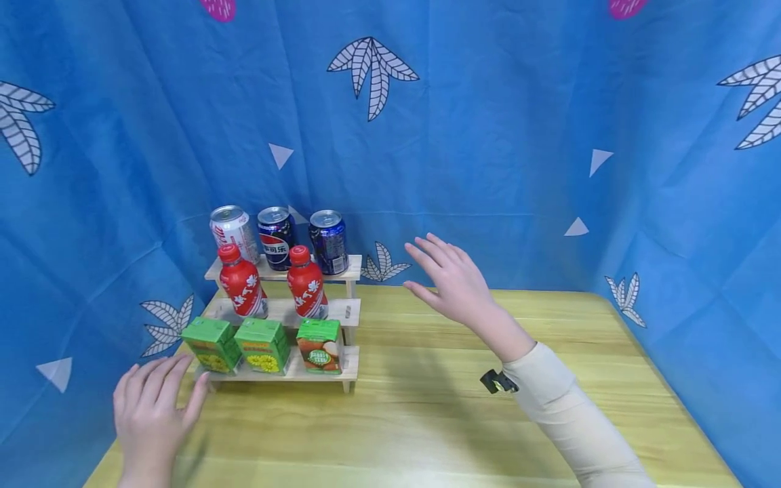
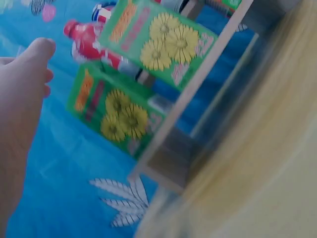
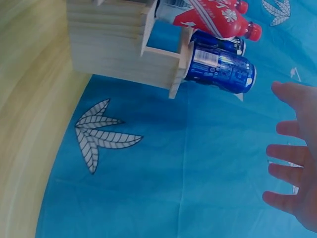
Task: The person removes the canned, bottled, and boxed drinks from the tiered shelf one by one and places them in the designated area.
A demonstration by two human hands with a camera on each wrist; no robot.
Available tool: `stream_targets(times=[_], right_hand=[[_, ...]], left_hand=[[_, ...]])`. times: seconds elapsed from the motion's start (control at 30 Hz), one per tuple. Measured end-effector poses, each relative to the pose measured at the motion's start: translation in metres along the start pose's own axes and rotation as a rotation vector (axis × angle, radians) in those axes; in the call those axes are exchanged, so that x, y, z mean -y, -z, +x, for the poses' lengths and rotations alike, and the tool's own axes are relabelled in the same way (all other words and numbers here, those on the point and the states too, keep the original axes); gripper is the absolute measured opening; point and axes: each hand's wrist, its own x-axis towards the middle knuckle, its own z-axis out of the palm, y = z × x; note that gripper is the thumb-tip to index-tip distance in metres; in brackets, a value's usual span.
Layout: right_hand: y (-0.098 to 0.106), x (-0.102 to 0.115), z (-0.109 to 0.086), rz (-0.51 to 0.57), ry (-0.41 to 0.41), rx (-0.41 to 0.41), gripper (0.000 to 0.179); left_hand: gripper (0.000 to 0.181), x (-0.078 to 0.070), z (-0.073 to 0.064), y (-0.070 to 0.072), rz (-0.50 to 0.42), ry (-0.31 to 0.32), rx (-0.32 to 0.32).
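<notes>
My left hand (image 1: 152,407) hovers in front of the lower left of a three-step wooden rack (image 1: 287,372), fingers extended and holding nothing. Nearest to it is a green drink carton with yellow flowers (image 1: 212,344); a matching carton (image 1: 264,347) and a green-brown carton (image 1: 320,347) share that bottom step. Two red bottles, one left (image 1: 242,281) and one right (image 1: 307,283), stand on the middle step. On top are a white can (image 1: 234,234), a dark blue Pepsi can (image 1: 276,237) and a blue can (image 1: 329,242). My right hand (image 1: 448,278), fingers spread, is raised right of the rack, touching nothing.
The rack stands on a wood-grain table (image 1: 427,420), towards its back left. Blue patterned cloth (image 1: 476,149) hangs behind and along both sides. A small black device (image 1: 499,381) sits at my right wrist, by the cuff of a light sleeve (image 1: 567,413).
</notes>
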Motion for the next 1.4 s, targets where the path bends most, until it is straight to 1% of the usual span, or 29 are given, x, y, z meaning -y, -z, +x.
stream_targets(times=[0.07, 0.23, 0.37, 0.5, 0.57, 0.67, 0.8, 0.9, 0.97, 1.03, 1.1, 1.17, 1.27, 1.4], right_hand=[[0.001, 0.002, 0.007, 0.01, -0.004, 0.003, 0.065], [0.0, 0.006, 0.024, 0.044, -0.023, 0.02, 0.064], [-0.002, 0.009, 0.037, 0.076, -0.022, 0.019, 0.063], [-0.006, 0.012, 0.051, 0.085, -0.005, 0.009, 0.062], [-0.007, 0.012, 0.058, 0.087, -0.002, 0.004, 0.062], [-0.008, 0.015, 0.068, 0.093, -0.006, 0.009, 0.062], [-0.009, 0.02, 0.079, 0.098, -0.004, 0.026, 0.062], [-0.01, 0.024, 0.086, 0.099, 0.0, 0.039, 0.061], [-0.01, 0.027, 0.09, 0.099, -0.001, 0.048, 0.061], [-0.011, 0.028, 0.095, 0.104, -0.006, 0.055, 0.061], [-0.012, 0.029, 0.099, 0.106, -0.01, 0.064, 0.062], [-0.013, 0.03, 0.102, 0.11, -0.016, 0.074, 0.062], [-0.015, 0.03, 0.106, 0.113, -0.026, 0.085, 0.062], [-0.017, 0.031, 0.11, 0.121, -0.04, 0.095, 0.062]], left_hand=[[0.057, 0.007, -0.007, -0.001, 0.007, 0.014, 0.021], [0.061, 0.02, -0.024, -0.003, 0.011, 0.048, 0.117], [0.064, 0.023, -0.035, -0.005, 0.004, 0.079, 0.214], [0.065, 0.023, -0.041, -0.006, -0.024, 0.118, 0.309], [0.065, 0.023, -0.042, -0.007, -0.035, 0.128, 0.338], [0.068, 0.023, -0.044, -0.009, -0.047, 0.124, 0.348], [0.067, 0.024, -0.046, -0.011, -0.033, 0.11, 0.372], [0.051, 0.026, -0.048, -0.01, -0.016, 0.122, 0.432], [0.038, 0.026, -0.049, -0.009, 0.002, 0.145, 0.496], [0.032, 0.026, -0.049, -0.008, 0.022, 0.168, 0.563], [0.031, 0.025, -0.049, -0.007, 0.04, 0.189, 0.622], [0.032, 0.025, -0.049, -0.007, 0.051, 0.202, 0.662], [0.033, 0.024, -0.048, -0.007, 0.056, 0.218, 0.694], [0.034, 0.022, -0.045, -0.006, 0.054, 0.233, 0.718]])
